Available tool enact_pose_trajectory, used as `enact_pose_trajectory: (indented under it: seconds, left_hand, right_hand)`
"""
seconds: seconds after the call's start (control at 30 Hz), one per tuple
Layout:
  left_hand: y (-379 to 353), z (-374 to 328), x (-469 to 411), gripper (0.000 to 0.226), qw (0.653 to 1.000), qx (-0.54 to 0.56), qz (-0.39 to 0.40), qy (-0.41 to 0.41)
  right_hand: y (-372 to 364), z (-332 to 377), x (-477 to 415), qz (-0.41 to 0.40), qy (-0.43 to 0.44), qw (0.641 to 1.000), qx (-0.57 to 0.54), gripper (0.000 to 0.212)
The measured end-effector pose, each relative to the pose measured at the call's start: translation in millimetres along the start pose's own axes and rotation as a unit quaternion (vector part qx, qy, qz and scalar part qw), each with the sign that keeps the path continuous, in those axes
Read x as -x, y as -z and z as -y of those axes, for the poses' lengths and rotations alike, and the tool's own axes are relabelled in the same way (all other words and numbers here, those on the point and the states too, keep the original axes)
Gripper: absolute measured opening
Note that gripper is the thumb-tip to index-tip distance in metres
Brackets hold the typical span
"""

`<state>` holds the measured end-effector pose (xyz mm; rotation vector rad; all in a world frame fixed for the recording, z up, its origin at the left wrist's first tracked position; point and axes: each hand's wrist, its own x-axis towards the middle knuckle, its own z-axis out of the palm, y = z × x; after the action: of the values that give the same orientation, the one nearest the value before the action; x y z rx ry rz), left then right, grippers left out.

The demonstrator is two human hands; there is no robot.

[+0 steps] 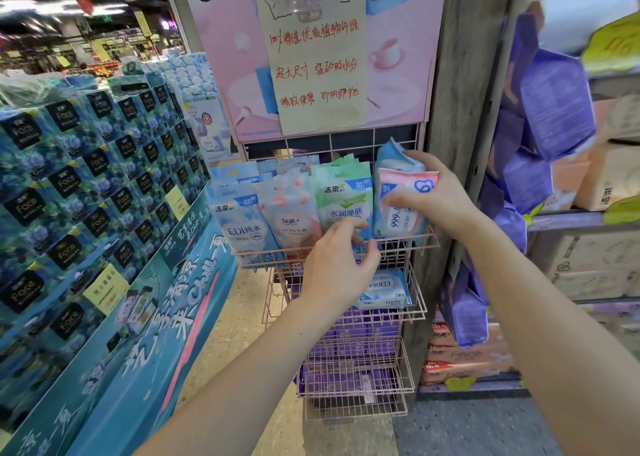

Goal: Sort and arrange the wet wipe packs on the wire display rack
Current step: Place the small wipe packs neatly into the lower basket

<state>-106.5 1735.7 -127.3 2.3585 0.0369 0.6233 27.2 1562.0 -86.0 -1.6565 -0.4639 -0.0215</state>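
Several wet wipe packs point(291, 209) stand upright in the top basket of the pink wire rack point(408, 244). At its right end, the right hand point(433, 195) grips a pink-and-blue pack point(401, 209). Lower, the left hand point(336, 268), fingers loosely curled, touches the basket's front rim.

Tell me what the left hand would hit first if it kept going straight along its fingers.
Most likely the green wipe pack standing in the top basket: the left hand has its fingertips just below the pack's lower edge, pointing up and inward. Depth is unclear, so they may touch already.
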Motion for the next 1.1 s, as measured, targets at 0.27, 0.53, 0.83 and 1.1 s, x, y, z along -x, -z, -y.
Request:
enact_pose_trajectory:
  seconds: [0.27,0.53,0.83,1.1]
  left_hand:
    - [1,-13,10,0.026,0.998,0.058,-0.017,-0.025]
    - [-4,-42,36,0.036,0.976,0.21,0.009,0.056]
    - [-17,18,76,0.035,0.928,0.282,0.22,0.107]
    - [-34,80,114,0.061,0.869,0.349,0.178,0.303]
  right_hand:
    - [37,37,32,-0.02,0.082,0.99,-0.113,0.072]
    - [52,31,114,0.108,0.05,0.971,-0.207,0.079]
    - [12,-37,167,0.194,-0.138,0.929,-0.282,0.084]
    - [-49,-92,178,0.138,-0.27,0.884,-0.356,0.058]
